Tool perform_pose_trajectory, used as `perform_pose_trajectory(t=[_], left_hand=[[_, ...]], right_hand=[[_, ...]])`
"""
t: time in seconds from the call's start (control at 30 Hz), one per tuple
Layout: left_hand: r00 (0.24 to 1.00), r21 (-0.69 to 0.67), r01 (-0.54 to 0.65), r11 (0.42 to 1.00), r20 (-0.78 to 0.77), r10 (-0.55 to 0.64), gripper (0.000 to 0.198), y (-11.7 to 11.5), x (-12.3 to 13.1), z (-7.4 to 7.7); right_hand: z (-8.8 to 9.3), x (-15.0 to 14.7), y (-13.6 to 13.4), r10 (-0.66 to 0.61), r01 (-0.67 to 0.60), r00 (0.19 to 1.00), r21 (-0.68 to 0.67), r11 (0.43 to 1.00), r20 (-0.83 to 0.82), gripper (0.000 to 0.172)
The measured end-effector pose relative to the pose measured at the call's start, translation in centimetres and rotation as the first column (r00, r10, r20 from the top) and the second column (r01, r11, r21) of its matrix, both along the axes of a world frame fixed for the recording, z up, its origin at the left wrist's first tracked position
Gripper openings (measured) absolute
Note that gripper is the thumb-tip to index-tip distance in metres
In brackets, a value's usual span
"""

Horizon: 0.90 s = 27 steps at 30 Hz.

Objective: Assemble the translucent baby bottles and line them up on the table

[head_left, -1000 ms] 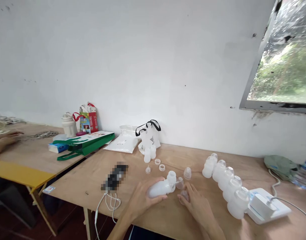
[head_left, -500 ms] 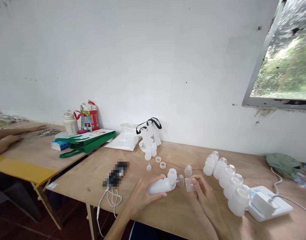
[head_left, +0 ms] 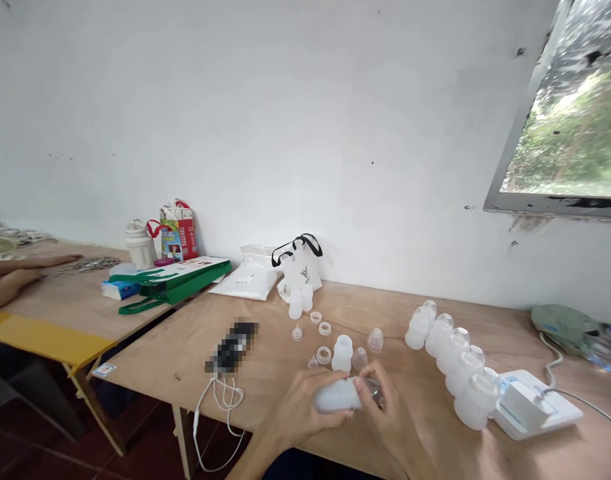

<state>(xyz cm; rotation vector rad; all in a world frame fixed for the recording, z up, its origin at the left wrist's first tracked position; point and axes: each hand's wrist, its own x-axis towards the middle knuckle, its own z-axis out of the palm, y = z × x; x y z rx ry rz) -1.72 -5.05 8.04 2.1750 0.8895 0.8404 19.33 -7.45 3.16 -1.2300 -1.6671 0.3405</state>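
Observation:
My left hand [head_left: 299, 408] is wrapped round a milky white baby bottle [head_left: 334, 396], which lies sideways above the table's front part. At the bottle's right end, my right hand [head_left: 388, 408] grips a clear cap [head_left: 374, 388] that fits over the top; the teat area is hidden by fingers. Just beyond stands an open bottle [head_left: 342, 353] without a top. Around it are a ring collar [head_left: 324, 355], a small teat [head_left: 312, 363] and two clear domed caps, the nearer one [head_left: 360, 359] and the farther one [head_left: 376, 340].
Capped bottles [head_left: 459, 345] stand in a row at the right, beside a white box with a charger [head_left: 528, 403]. Two more bottles [head_left: 301, 301] and loose rings [head_left: 324, 328] sit farther back. A pixelated dark object with a cable [head_left: 232, 350] lies left. Another person's hands [head_left: 20, 283] rest on the left table.
My right hand has brought the clear cap left onto the bottle's end. The held bottle has moved right and nearer to me, uncovering the ring and teat behind it.

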Motion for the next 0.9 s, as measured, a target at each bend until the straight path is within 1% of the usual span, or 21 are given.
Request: perform_pose_trajectory(t=[0.07,0.13,0.23,0.3,0.43,0.6,0.7,0.8,0.9], left_hand=[[1.000,-0.017,0.015,1.000,0.003,-0.015,0.046,-0.2,0.1,0.3],[1.000,-0.056,0.018,0.998,0.006,-0.018,0.043,-0.5,0.1,0.7],[1.000,-0.088,-0.002,0.996,-0.012,0.001,0.043,-1.1,0.2,1.3],[0.998,-0.055,-0.032,0.998,-0.053,0.029,0.044,-1.4,0.3,1.3],[0.990,0.056,-0.068,0.996,-0.121,0.075,0.051,-1.6,1.1,0.4],[0.993,0.167,-0.067,0.984,-0.081,0.082,0.055,-1.8,1.9,-1.3],[0.996,0.229,-0.085,0.970,-0.019,0.092,0.055,-2.0,2.4,-2.0],[0.995,0.240,-0.083,0.967,0.071,0.068,0.049,-1.9,2.7,-2.1],[0.995,0.176,-0.050,0.983,0.098,0.033,0.048,-1.5,2.4,-1.6]], right_hand=[[-0.2,-0.1,-0.1,-0.023,0.021,0.998,0.039,0.999,0.054,0.032],[-0.4,-0.5,-0.3,-0.036,0.034,0.997,0.040,0.999,0.064,0.032],[-0.4,-1.3,-0.3,-0.048,0.049,0.999,0.011,0.999,-0.022,0.037],[-0.3,-1.6,-0.1,-0.043,0.041,0.996,-0.021,0.999,-0.080,0.042],[0.2,-1.5,0.0,-0.040,0.026,0.991,-0.112,0.993,-0.124,0.047],[0.9,-1.2,-0.5,-0.048,0.024,0.987,-0.152,0.988,-0.156,0.048],[1.6,-1.2,-1.0,-0.046,0.018,0.975,-0.129,0.992,-0.215,0.047],[2.3,-1.1,-1.5,-0.034,0.014,0.972,-0.084,0.996,-0.234,0.043],[2.9,-0.9,-2.0,0.009,-0.031,0.979,-0.105,0.994,-0.205,0.038]])
